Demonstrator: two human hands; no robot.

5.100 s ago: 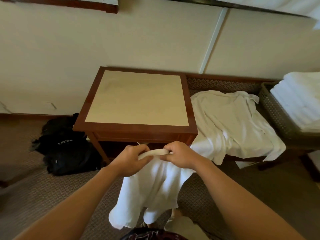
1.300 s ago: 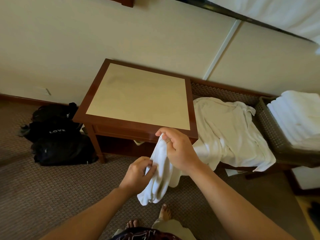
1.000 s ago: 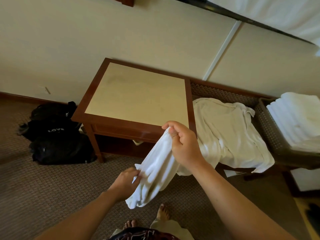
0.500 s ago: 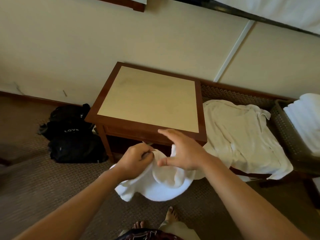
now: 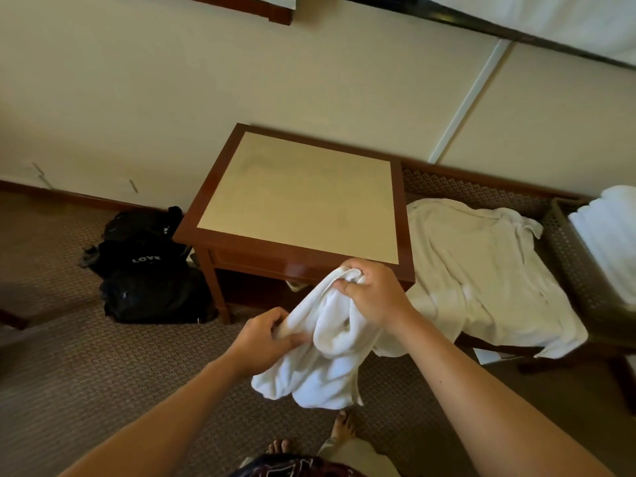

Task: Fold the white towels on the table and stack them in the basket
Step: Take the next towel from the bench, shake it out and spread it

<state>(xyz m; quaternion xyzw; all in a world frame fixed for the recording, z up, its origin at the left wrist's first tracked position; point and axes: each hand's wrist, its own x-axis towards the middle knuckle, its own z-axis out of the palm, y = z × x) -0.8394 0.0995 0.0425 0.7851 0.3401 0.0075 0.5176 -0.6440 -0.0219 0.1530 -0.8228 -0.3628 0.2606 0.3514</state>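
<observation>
A bunched white towel (image 5: 323, 359) hangs in the air in front of the wooden table (image 5: 299, 197). My right hand (image 5: 373, 294) grips its upper end near the table's front edge. Lower and to the left, my left hand (image 5: 265, 342) pinches a fold at the towel's side. The rest of the towel droops below both hands. A crumpled white towel (image 5: 481, 270) lies spread on the low bench to the right. The brown woven basket (image 5: 568, 249) stands at the far right with several folded white towels (image 5: 609, 232) stacked in it.
A black bag (image 5: 148, 270) lies on the carpet left of the table, against the wall. My bare feet (image 5: 340, 428) show below the towel. The low bench (image 5: 475, 187) runs along the wall behind the crumpled towel.
My right hand closed its grip on the towel's top and lifted it. My left hand slid down to the towel's side. Earlier the towel hung longer from both hands.
</observation>
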